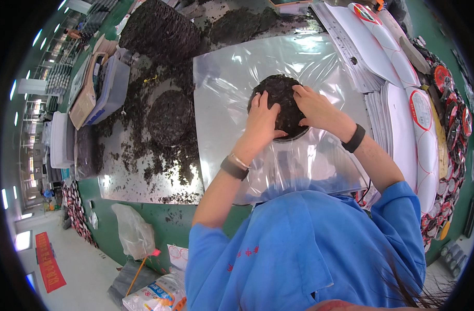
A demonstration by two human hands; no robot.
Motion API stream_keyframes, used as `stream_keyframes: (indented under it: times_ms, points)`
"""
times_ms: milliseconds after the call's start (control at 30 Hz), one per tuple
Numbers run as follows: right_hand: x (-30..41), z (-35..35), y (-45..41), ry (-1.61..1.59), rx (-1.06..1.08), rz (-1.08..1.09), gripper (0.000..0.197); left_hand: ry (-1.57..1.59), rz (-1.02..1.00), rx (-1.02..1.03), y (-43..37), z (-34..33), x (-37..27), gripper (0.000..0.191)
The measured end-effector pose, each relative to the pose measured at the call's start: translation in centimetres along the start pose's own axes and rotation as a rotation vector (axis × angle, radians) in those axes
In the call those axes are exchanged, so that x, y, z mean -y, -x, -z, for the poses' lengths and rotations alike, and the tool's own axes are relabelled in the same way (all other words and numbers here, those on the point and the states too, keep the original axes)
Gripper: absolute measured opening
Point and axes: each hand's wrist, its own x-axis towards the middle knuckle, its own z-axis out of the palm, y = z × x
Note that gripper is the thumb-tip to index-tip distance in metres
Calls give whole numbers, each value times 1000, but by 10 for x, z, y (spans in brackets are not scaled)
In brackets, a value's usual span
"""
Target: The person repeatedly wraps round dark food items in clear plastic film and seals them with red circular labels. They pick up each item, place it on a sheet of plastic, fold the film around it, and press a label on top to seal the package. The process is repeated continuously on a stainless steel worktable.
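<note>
A round, dark cake of dried, flaky material, perhaps seaweed [285, 91], lies on a large sheet of clear plastic film [225, 101] in front of me. My left hand [263, 118] rests on the cake's left and lower part, with its fingers spread. On the right edge lies my right hand [316, 109], its fingers apart and its thumb at the lower right rim. Neither hand is closed around anything. The film is creased around the cake. Under the cake's lower rim a thin, pale curved edge shows; what it belongs to is unclear.
Left of the film are another round dark cake [169, 116] and loose dark flakes. A tall dark stack [159, 33] stands behind them, near a plastic bin [114, 85] with packets. On the right lie stacked white sheets [402, 128] and round labels [420, 109] bearing writing.
</note>
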Motion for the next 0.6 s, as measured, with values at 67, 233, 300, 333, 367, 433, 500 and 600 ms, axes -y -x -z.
stream_keyframes:
  times_ms: [67,233,300,333,367,433,500,600]
  points:
    - [-2,-7,-6,46,114,-20,57,-31,47,82,-9,-5,-3,67]
    - [-11,-24,-11,54,142,6,49,-20,57,135,-9,-12,7,67]
    - [-9,-22,5,-138,-157,146,41,34,40,58,0,-6,8,59]
    - [-8,-20,17,-232,-306,210,37,85,22,10,7,5,1,52]
    - [3,6,35,-558,-102,118,35,140,13,-36,17,11,-4,46]
    - [18,46,83,-1008,325,73,37,-23,-9,88,36,12,-7,33]
    - [17,40,132,-1121,659,332,45,-100,-59,111,47,8,-11,28]
    - [44,5,181,-890,611,119,68,-117,-104,7,50,8,-12,28]
